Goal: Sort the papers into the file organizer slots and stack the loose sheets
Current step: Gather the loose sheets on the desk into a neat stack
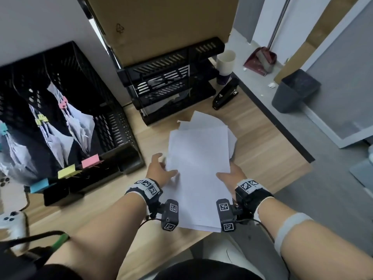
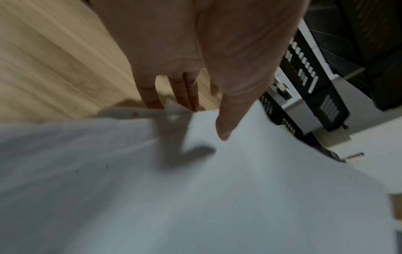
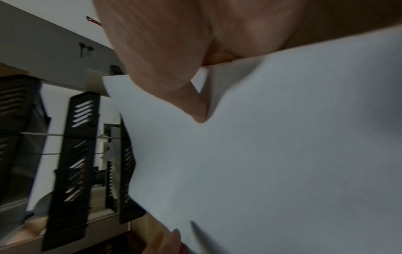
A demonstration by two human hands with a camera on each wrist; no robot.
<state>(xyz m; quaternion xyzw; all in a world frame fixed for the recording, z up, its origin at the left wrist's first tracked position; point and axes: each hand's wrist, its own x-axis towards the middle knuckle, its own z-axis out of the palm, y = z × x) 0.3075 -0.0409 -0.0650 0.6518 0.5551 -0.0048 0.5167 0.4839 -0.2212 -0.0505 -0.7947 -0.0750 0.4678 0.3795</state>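
Observation:
Several loose white sheets (image 1: 199,158) lie fanned and uneven on the wooden table (image 1: 262,150), partly lifted at the near end. My left hand (image 1: 163,168) is at their left edge, its straight fingers (image 2: 185,96) touching the paper's edge and the thumb hovering above the top sheet (image 2: 239,171). At the right edge my right hand (image 1: 228,174) pinches the sheets (image 3: 282,154), thumb (image 3: 195,110) on top and fingers hidden beneath. At the left stands a black file organizer (image 1: 113,126) with clipped paper bundles in its slots and blue, yellow and pink labels.
A black stacked letter tray (image 1: 171,81) stands behind the sheets under a cardboard box (image 1: 161,27). A black stapler (image 1: 226,96) and a paper cup (image 1: 225,63) sit at the back right. A white game controller (image 1: 12,221) lies near left. The table edge runs along the right.

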